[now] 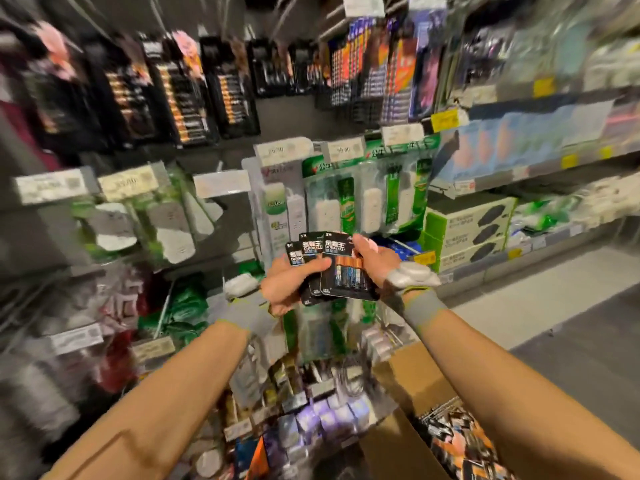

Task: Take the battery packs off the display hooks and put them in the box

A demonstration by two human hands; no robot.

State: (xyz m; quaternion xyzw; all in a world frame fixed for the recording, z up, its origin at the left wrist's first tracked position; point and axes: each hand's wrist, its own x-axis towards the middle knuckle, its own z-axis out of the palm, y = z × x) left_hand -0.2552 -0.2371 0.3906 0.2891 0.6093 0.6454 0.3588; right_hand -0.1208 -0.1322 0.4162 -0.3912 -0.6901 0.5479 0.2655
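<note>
Black carded packs (341, 271), stiff, slick and, I'd judge, cell-heavy, sit fanned in my left hand (287, 285), curled round them, my right hand (377, 258) pinching their right edge, with the box (412, 382) near right.

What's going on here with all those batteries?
A person stands at a shop display, holding a small fan of Duracell battery packs in both hands. The left hand grips them from below with its thumb across the front, and the right hand holds their upper right edge. Other hanging battery packs are on the hooks above. A cardboard box at lower right already has loose packs in it.
</note>
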